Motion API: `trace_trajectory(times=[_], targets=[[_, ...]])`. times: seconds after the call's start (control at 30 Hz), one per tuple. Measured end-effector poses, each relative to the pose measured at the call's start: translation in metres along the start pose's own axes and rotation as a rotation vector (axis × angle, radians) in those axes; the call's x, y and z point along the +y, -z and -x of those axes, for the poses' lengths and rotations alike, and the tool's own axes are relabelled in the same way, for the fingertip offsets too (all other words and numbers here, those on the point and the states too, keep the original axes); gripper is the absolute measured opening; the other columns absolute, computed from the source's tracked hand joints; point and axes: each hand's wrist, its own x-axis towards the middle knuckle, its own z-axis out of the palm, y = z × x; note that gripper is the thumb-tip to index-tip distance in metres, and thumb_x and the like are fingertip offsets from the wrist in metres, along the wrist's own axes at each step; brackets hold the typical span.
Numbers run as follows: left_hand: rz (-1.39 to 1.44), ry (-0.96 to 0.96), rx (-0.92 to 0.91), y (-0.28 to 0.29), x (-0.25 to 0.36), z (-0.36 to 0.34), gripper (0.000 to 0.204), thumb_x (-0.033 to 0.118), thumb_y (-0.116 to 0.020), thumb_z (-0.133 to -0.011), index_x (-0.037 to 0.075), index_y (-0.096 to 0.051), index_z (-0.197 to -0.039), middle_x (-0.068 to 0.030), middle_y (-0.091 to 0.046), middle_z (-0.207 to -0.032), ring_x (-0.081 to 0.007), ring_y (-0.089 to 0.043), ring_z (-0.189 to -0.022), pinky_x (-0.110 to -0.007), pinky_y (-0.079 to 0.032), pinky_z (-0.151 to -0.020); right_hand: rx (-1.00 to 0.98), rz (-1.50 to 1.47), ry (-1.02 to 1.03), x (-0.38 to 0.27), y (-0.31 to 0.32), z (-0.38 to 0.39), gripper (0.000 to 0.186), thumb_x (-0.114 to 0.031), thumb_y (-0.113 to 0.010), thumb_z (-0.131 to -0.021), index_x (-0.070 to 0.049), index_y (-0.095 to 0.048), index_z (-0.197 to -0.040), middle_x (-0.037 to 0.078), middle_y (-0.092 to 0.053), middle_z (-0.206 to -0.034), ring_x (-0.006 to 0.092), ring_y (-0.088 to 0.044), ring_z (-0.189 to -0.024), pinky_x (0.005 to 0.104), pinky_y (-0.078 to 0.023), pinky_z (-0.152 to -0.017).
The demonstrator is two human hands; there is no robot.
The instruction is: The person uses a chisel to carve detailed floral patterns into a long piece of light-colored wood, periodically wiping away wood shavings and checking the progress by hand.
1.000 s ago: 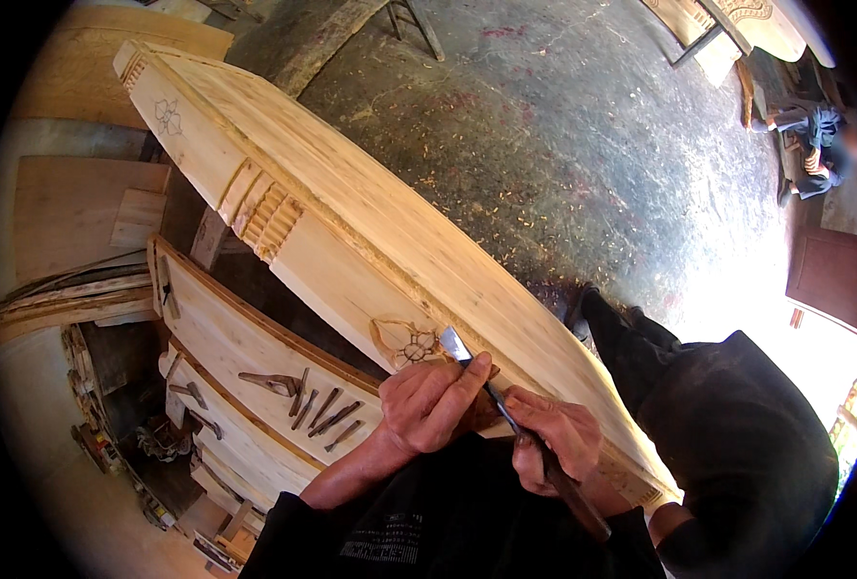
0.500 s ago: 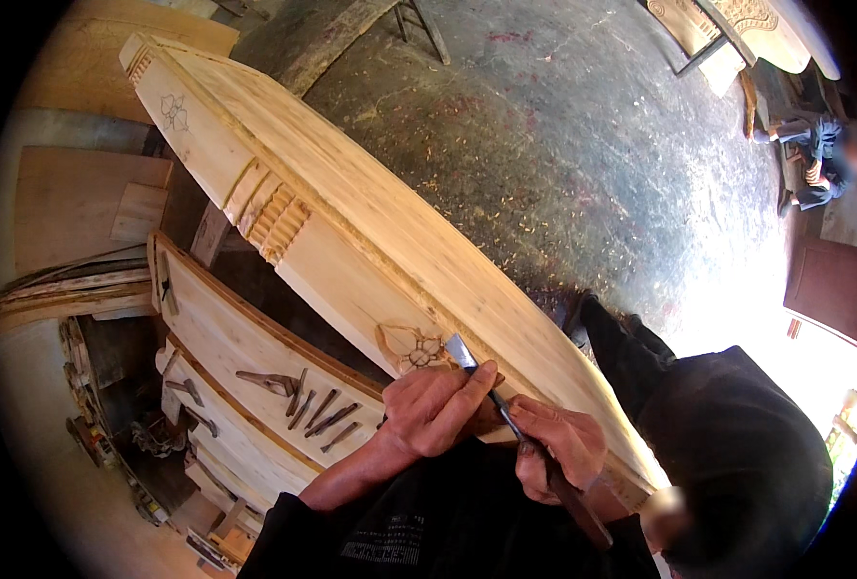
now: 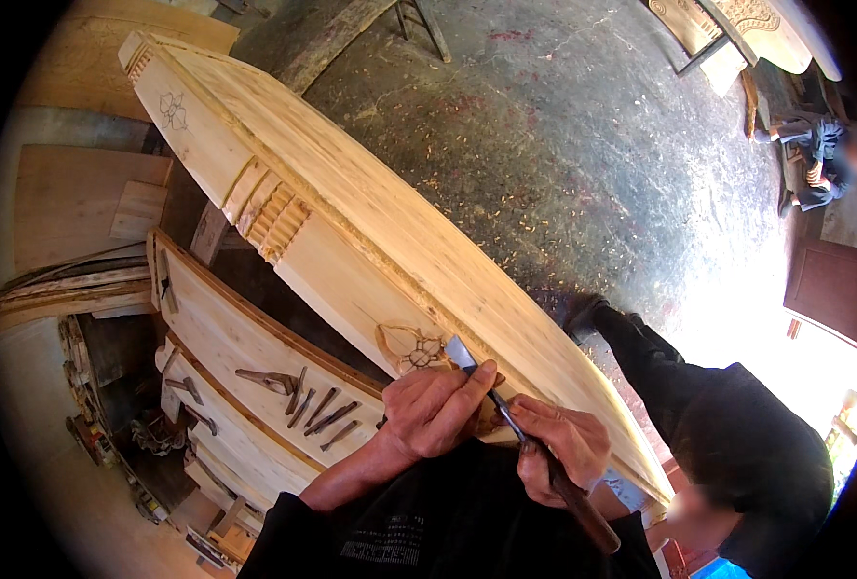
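Note:
A wood chisel point(image 3: 507, 413) with a flat steel blade and dark wooden handle slants across both my hands. My left hand point(image 3: 432, 409) is closed, its fingers pinching the shank just behind the blade. Further back, my right hand point(image 3: 565, 452) wraps round the chisel where shank meets handle. The blade's broad edge lies beside a carved flower motif point(image 3: 415, 349) on the side face of a long pale wooden panel point(image 3: 351, 289). Part of the carving is hidden under my left hand.
Several carving tools point(image 3: 330, 419) and an axe-like tool point(image 3: 266, 380) lie on a second wooden panel point(image 3: 218, 314) to the left. A person in black point(image 3: 737, 434) bends close on the right. Another person point(image 3: 819, 164) sits far right. Wood shavings dot the floor point(image 3: 544, 174).
The person in black at my right has shifted, the body leaning lower and further right. My right hand and the chisel's handle end have moved slightly right; the blade stays beside the carving.

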Motion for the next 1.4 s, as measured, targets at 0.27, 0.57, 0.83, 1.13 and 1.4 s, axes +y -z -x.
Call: trace_trajectory(times=[0.27,0.57,0.83,1.13,1.4], targets=[[-0.023,0.029,0.011,-0.001,0.003,-0.003,0.042,-0.003,-0.078,-0.078,-0.002,-0.079,-0.119,-0.0044,-0.068,-0.082,-0.0145,-0.066,-0.061,-0.029,-0.052,-0.053,-0.010,-0.020,-0.003,0.005,0.002,0.000,0.031,0.001,-0.064,-0.087,0.008,-0.071,-0.116,0.025,-0.078,-0.102,0.0282,-0.076,-0.068,0.0335,-0.061,-0.061],[-0.036,0.070,-0.042,0.002,0.007,-0.005,0.042,-0.002,-0.080,-0.079,0.000,-0.077,-0.122,-0.0075,-0.072,-0.083,-0.0182,-0.068,-0.063,-0.031,-0.053,-0.054,-0.078,-0.052,0.014,0.016,0.010,-0.003,0.033,0.003,-0.063,-0.086,0.005,-0.070,-0.118,0.025,-0.078,-0.104,0.0302,-0.076,-0.069,0.0352,-0.062,-0.062],[-0.036,0.154,-0.092,0.006,0.015,-0.009,0.042,0.000,-0.082,-0.082,0.001,-0.076,-0.124,-0.0089,-0.074,-0.085,-0.0219,-0.072,-0.067,-0.033,-0.057,-0.059,-0.101,-0.092,0.020,0.021,0.017,-0.017,0.028,0.001,-0.064,-0.086,0.005,-0.070,-0.113,0.026,-0.078,-0.100,0.0336,-0.078,-0.071,0.0378,-0.064,-0.065],[-0.016,0.156,-0.057,0.002,0.014,-0.009,0.043,0.003,-0.081,-0.084,0.000,-0.076,-0.127,-0.0068,-0.074,-0.089,-0.0160,-0.068,-0.065,-0.030,-0.052,-0.055,-0.074,-0.075,0.040,0.022,0.015,-0.019,0.035,0.005,-0.063,-0.079,0.005,-0.070,-0.114,0.025,-0.077,-0.098,0.0311,-0.077,-0.070,0.0357,-0.062,-0.063],[-0.025,0.181,-0.108,0.003,0.015,-0.008,0.043,0.001,-0.087,-0.082,0.001,-0.076,-0.124,-0.0093,-0.075,-0.087,-0.0208,-0.073,-0.068,-0.032,-0.056,-0.058,-0.101,-0.075,0.033,0.023,0.018,-0.022,0.036,0.006,-0.065,-0.078,0.004,-0.070,-0.114,0.026,-0.078,-0.098,0.0310,-0.079,-0.073,0.0364,-0.064,-0.066]])
